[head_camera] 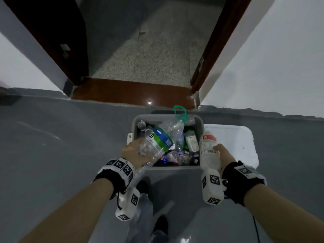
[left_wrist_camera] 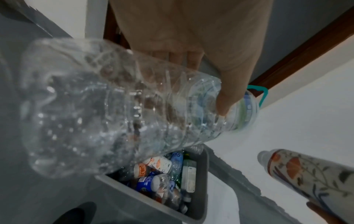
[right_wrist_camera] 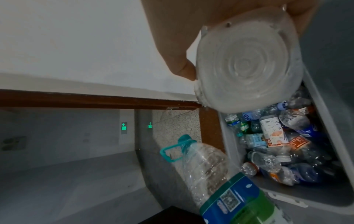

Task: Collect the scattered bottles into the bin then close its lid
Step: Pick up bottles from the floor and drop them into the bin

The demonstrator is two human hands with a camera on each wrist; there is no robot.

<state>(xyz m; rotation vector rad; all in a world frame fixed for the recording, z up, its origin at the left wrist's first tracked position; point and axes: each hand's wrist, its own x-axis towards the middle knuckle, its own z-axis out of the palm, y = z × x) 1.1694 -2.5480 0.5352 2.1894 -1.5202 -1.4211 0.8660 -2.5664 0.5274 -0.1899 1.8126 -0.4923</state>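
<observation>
A grey bin (head_camera: 136, 120) stands open on the floor by a doorway, filled with several bottles (head_camera: 190, 141). My left hand (head_camera: 135, 151) grips a large clear bottle (head_camera: 161, 137) with a blue and green label and a teal carry handle (head_camera: 179, 111), held tilted over the bin. The same bottle (left_wrist_camera: 114, 106) fills the left wrist view. My right hand (head_camera: 222, 153) grips a white bottle (head_camera: 208, 149) with a red and white label above the bin's right edge; its round base (right_wrist_camera: 247, 60) faces the right wrist camera. The bin's white lid (head_camera: 242, 141) lies open to the right.
A dark wooden door frame (head_camera: 217, 46) and threshold (head_camera: 133, 92) lie just behind the bin, with a speckled floor (head_camera: 149, 55) beyond. White walls (head_camera: 280, 67) flank the doorway. Grey floor (head_camera: 61, 137) spreads left of the bin. My shoes (head_camera: 161, 223) are at the bottom.
</observation>
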